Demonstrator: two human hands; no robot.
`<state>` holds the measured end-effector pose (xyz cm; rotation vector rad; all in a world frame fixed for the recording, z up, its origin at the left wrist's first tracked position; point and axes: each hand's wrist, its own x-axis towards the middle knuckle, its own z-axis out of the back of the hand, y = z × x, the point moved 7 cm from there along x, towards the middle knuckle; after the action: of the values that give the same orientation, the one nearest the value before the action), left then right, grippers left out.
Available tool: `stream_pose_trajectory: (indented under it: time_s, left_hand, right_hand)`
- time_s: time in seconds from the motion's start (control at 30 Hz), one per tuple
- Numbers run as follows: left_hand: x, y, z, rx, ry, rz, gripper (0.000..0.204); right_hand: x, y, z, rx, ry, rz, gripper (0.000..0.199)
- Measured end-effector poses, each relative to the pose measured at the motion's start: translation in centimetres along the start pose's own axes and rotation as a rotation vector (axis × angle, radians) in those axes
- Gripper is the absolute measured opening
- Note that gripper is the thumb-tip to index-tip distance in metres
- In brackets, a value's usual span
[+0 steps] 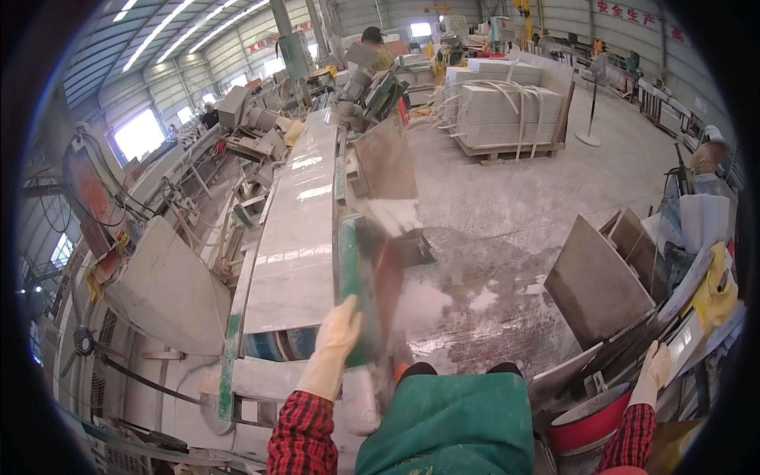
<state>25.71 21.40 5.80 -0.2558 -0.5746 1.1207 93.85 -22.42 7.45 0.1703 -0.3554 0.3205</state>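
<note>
Two gloved hands are at work here, both in pale rubber gloves with red plaid sleeves behind them. The left hand [336,336] is up on the near end of a green-edged guide rail [354,285], fingers wrapped over its edge and gripping it; the rail runs away from the person alongside the long polished stone slab [297,229] lying on the saw table [229,356]. Over on the other side, the right hand [655,368] reaches out low and rests on the edge of a leaning stone tile [595,289], one of several grey tiles stacked upright against a rack; fingers look curled around the rim, though the grip itself is hard to make out at this size. Just below that hand sits a red bucket [590,423] with a grey rim. A green apron [451,423] fills the lower middle of the view. Wet, dusty concrete floor [507,229] spreads out ahead, and a strapped pallet of white slabs [507,107] stands well beyond, near other workers.
</note>
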Motion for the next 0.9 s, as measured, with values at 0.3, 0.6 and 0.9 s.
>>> stream_pose_trajectory:
  time_s: [0.3,0.6,0.9]
  left_hand:
    - [1.5,-2.6,-3.3,0.145,-0.1,-0.123,0.021]
    - [1.5,1.0,-5.6,0.145,0.033,-0.04,0.047]
    - [1.3,0.7,-5.0,0.117,0.042,0.03,0.045]
  right_hand:
    - [1.3,-2.6,-0.2,0.0,-0.117,-0.034,0.039]
    - [2.1,-6.1,-4.6,-0.132,-0.079,-0.018,0.051]
    - [2.4,-6.7,-5.9,-0.172,-0.067,-0.011,0.047]
